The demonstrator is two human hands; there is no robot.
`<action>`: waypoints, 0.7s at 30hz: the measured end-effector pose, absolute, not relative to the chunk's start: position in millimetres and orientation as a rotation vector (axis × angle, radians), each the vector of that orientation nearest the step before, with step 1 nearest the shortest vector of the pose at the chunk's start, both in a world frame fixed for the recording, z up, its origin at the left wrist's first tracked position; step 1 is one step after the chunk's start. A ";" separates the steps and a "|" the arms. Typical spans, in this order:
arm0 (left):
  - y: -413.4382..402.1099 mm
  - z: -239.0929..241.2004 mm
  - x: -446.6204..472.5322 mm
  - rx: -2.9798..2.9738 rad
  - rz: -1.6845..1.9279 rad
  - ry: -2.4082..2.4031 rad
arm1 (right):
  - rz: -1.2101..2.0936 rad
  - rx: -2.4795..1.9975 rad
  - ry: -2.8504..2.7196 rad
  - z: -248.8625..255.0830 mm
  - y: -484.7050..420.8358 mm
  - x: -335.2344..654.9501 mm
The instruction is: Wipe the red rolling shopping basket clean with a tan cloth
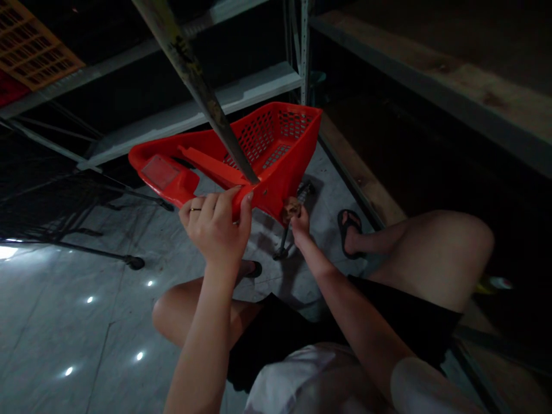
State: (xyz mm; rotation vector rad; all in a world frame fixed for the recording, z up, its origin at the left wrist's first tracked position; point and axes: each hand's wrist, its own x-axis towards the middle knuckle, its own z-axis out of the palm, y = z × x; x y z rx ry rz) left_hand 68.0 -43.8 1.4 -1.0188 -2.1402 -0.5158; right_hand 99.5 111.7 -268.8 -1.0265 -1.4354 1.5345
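Note:
A red plastic shopping cart (276, 187) with a perforated basket stands in front of me on dark legs with casters. My left hand (215, 227), with a ring on one finger, is closed over the cart's near edge by the handle end. In my right hand (301, 225) is a crumpled brown cloth (291, 208), pressed against the cart's lower side. The right fingers are partly hidden by the cloth. A worn pole (207, 98) slants down from above, its lower end meeting the near part of the cart in this view.
Metal shelving (194, 109) runs behind the cart, with an orange crate (34, 49) at upper left. Dark wire frames on casters (134, 263) stand at left. Wooden-edged shelves (457, 80) border the right. Grey tiled floor (56, 322) reflects several lights.

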 end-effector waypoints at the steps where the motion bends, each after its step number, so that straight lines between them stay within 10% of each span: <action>1: -43.5 1.5 68.6 -1.017 -0.516 -2.135 | 1.585 -1.075 -1.394 -270.3 107.7 102.8; 21: -33.3 -0.1 72.8 -0.960 -0.544 -2.216 | 1.180 -0.663 -1.568 -152.3 100.7 94.4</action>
